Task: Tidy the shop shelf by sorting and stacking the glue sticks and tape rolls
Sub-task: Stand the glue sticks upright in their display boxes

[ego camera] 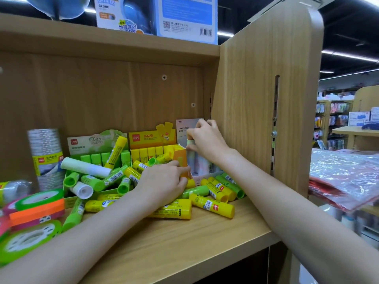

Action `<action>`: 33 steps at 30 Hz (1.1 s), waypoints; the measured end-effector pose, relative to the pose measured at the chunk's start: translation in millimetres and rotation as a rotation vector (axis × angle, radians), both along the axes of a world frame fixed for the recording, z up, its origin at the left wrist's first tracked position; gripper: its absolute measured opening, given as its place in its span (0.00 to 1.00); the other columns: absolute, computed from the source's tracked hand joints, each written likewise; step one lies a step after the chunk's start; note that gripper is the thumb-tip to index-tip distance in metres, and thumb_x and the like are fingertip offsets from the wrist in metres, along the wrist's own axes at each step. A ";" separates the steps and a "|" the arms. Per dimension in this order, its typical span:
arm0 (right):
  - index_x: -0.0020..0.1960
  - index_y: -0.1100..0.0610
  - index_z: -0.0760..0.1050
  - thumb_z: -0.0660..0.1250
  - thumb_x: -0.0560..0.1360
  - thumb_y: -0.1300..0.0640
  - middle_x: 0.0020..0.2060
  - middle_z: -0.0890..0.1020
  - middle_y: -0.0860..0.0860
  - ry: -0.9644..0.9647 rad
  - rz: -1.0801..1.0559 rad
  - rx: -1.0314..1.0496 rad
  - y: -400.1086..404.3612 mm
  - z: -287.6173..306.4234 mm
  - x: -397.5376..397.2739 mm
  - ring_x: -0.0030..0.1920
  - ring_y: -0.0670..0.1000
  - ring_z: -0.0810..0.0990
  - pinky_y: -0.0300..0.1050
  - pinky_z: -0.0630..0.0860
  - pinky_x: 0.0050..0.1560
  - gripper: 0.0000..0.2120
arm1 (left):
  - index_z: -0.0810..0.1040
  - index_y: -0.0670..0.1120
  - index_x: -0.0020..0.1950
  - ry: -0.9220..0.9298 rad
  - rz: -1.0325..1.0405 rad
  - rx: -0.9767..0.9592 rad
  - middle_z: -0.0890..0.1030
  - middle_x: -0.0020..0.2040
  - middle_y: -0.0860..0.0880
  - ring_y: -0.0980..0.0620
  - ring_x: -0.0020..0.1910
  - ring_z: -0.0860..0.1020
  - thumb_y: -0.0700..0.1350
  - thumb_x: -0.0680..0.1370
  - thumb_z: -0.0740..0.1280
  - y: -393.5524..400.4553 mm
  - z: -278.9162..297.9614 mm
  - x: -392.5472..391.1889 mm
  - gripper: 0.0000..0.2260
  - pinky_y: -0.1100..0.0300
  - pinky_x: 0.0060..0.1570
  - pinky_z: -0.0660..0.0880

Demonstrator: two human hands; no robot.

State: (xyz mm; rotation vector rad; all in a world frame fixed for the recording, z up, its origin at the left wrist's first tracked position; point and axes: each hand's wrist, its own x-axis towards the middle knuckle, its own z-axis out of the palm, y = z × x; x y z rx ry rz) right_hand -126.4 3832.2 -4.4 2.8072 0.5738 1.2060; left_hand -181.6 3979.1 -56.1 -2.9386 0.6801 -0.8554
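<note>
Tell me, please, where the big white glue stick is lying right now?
In the head view, left of centre: the big white glue stick lies tilted across the green glue sticks in their display box, right of the tall tape stack.
</note>
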 end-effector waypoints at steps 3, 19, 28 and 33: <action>0.58 0.56 0.74 0.66 0.75 0.51 0.56 0.76 0.55 0.094 0.041 0.004 -0.5 1.9 1.9 0.64 0.54 0.65 0.52 0.57 0.65 0.14 | 0.64 0.60 0.71 -0.005 -0.005 0.000 0.73 0.58 0.54 0.49 0.56 0.76 0.51 0.80 0.52 0.0 -0.3 0.0 0.19 0.59 0.40 0.69; 0.56 0.55 0.74 0.68 0.73 0.48 0.54 0.76 0.53 0.096 0.032 0.013 -4.2 1.9 1.2 0.62 0.53 0.66 0.50 0.56 0.66 0.16 | 0.65 0.59 0.71 -0.014 0.011 0.033 0.74 0.59 0.53 0.48 0.57 0.76 0.50 0.80 0.52 -0.5 -0.5 -1.8 0.19 0.58 0.40 0.70; 0.52 0.53 0.76 0.66 0.74 0.50 0.52 0.78 0.50 0.159 0.133 0.206 -4.6 -0.3 6.6 0.61 0.51 0.66 0.50 0.58 0.62 0.09 | 0.57 0.59 0.75 -0.005 -0.018 0.051 0.72 0.58 0.52 0.48 0.56 0.75 0.51 0.80 0.50 1.0 -1.2 1.0 0.21 0.59 0.39 0.66; 0.50 0.55 0.77 0.67 0.74 0.48 0.51 0.79 0.52 0.124 0.016 0.040 0.8 11.0 7.4 0.60 0.53 0.69 0.52 0.58 0.63 0.12 | 0.61 0.59 0.73 0.000 0.007 0.047 0.73 0.59 0.53 0.48 0.58 0.75 0.50 0.80 0.51 -1.2 0.9 -2.2 0.21 0.59 0.39 0.67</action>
